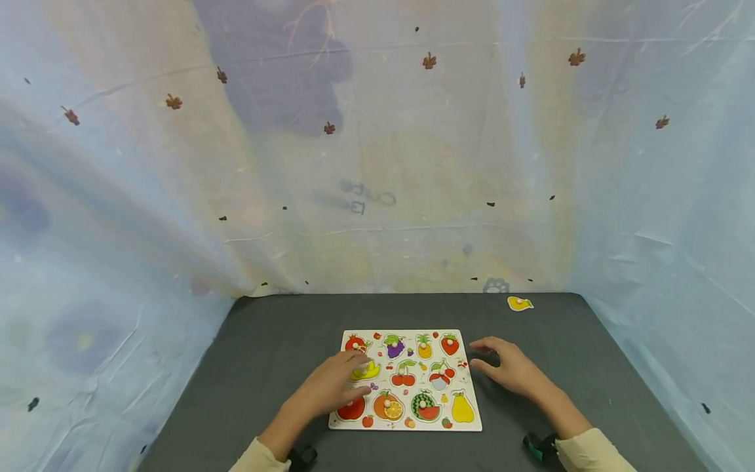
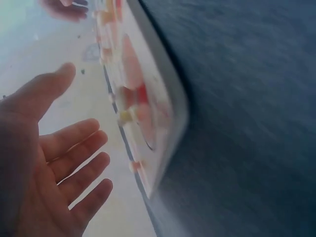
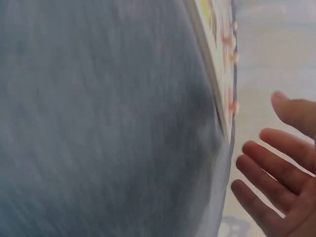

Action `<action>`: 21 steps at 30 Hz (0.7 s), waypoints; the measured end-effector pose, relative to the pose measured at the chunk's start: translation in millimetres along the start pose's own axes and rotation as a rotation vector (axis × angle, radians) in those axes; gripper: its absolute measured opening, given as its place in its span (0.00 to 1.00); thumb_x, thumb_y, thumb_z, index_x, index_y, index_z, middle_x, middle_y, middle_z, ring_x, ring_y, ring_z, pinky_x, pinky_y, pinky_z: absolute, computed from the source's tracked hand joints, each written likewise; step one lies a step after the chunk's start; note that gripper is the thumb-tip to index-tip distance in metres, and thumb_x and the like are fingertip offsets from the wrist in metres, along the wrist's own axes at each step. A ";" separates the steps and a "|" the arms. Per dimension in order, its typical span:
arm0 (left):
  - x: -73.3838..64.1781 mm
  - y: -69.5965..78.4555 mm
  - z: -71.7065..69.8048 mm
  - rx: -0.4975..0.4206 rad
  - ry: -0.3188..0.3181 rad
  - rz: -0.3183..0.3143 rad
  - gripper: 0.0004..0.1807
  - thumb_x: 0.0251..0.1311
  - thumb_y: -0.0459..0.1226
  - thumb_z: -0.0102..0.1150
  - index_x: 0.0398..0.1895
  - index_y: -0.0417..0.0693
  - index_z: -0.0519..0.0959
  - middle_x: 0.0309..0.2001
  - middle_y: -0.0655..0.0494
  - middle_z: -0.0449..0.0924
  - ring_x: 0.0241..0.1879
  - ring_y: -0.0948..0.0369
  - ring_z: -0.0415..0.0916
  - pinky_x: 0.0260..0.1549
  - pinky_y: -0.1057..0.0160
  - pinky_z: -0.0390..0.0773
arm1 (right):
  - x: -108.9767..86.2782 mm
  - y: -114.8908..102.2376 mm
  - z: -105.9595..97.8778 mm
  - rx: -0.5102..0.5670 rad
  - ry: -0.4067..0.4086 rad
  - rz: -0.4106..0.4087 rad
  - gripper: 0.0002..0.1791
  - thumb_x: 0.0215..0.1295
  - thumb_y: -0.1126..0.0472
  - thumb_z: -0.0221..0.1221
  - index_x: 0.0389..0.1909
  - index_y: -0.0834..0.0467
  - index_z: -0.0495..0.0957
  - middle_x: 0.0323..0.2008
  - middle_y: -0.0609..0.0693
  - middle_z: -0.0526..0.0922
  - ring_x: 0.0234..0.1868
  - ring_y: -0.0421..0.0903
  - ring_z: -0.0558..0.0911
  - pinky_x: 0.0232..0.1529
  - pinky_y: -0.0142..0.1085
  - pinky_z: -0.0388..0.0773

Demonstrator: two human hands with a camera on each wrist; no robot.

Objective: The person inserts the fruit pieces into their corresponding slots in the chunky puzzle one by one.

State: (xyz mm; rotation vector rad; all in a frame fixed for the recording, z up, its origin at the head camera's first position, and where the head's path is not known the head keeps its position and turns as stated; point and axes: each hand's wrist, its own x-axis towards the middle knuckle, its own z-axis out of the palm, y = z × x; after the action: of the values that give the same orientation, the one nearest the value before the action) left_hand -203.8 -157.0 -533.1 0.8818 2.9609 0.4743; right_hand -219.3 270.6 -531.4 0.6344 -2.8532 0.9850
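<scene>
A white fruit puzzle board point(image 1: 411, 426) lies flat on the dark table. Its fruit pictures include grapes point(image 1: 394, 347), a pineapple point(image 1: 424, 347), a strawberry point(image 1: 449, 345), cherries point(image 1: 404, 375), an orange point(image 1: 387, 406), a watermelon point(image 1: 425, 406) and a yellow pear point(image 1: 463, 408). Over the board's left side hovers my left hand point(image 1: 334, 385), partly covering the bananas point(image 1: 368, 372) and the red apple point(image 1: 352, 410); in the left wrist view its fingers are spread and hold nothing. Beside the right edge, my right hand point(image 1: 512, 369) is empty, fingers loosely extended.
Farther back on the right, a loose yellow pear-shaped piece point(image 1: 520, 303) lies near the table's rear edge. Pale patterned curtains point(image 1: 413, 164) hang behind the table point(image 1: 265, 354) and along both sides. Small knobs point(image 3: 234, 107) stick up from the board.
</scene>
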 end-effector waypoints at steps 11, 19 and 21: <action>-21.6 -13.6 -1.7 -0.067 -0.106 -0.013 0.52 0.67 0.61 0.69 0.82 0.39 0.64 0.82 0.44 0.62 0.80 0.44 0.61 0.76 0.37 0.65 | 23.1 39.7 -17.8 -0.076 0.161 0.033 0.13 0.72 0.63 0.70 0.54 0.63 0.85 0.46 0.53 0.87 0.44 0.50 0.85 0.46 0.51 0.85; -27.1 -17.2 0.4 -0.108 -0.167 -0.027 0.68 0.55 0.70 0.72 0.86 0.38 0.54 0.86 0.42 0.51 0.84 0.44 0.50 0.79 0.36 0.57 | 37.3 60.4 -29.5 -0.107 0.243 0.097 0.12 0.74 0.64 0.67 0.51 0.67 0.85 0.43 0.59 0.87 0.42 0.57 0.86 0.46 0.58 0.84; -27.6 -17.1 1.7 -0.112 -0.178 -0.020 0.71 0.53 0.71 0.74 0.86 0.37 0.52 0.86 0.41 0.49 0.84 0.43 0.49 0.79 0.36 0.56 | 40.0 65.9 -31.4 -0.108 0.261 0.121 0.12 0.74 0.64 0.67 0.51 0.67 0.84 0.42 0.60 0.87 0.42 0.58 0.86 0.45 0.58 0.84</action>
State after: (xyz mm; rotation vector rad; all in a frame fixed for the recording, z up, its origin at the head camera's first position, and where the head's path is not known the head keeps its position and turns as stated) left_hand -189.5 -184.9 -541.7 0.8352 2.7503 0.5258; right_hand -284.6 322.0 -537.3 0.3018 -2.7144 0.8504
